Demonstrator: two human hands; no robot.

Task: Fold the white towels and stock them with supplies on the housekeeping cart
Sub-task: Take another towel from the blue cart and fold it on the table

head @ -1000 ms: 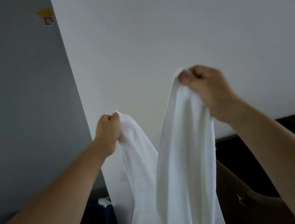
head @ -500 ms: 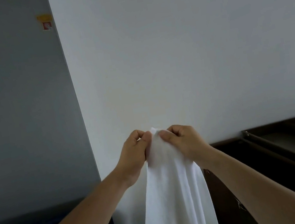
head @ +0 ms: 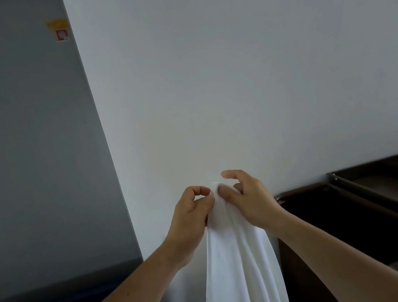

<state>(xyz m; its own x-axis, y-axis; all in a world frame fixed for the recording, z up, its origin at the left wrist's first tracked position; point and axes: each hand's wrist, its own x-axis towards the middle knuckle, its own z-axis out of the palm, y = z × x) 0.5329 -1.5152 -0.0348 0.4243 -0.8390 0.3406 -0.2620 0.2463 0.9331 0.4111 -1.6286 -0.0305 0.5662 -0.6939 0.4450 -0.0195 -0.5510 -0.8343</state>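
As both forearms rise before the white wall [head: 230,65], the left hand [head: 191,218] and right hand [head: 250,200], side by side, pinch with curled fingers the top of a white towel [head: 244,276] hanging straight beneath them.

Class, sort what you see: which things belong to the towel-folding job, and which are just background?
Job: white towel, pinched at its top by left hand and right hand.
Background: white wall, grey panel, small sticker, dark railed unit.
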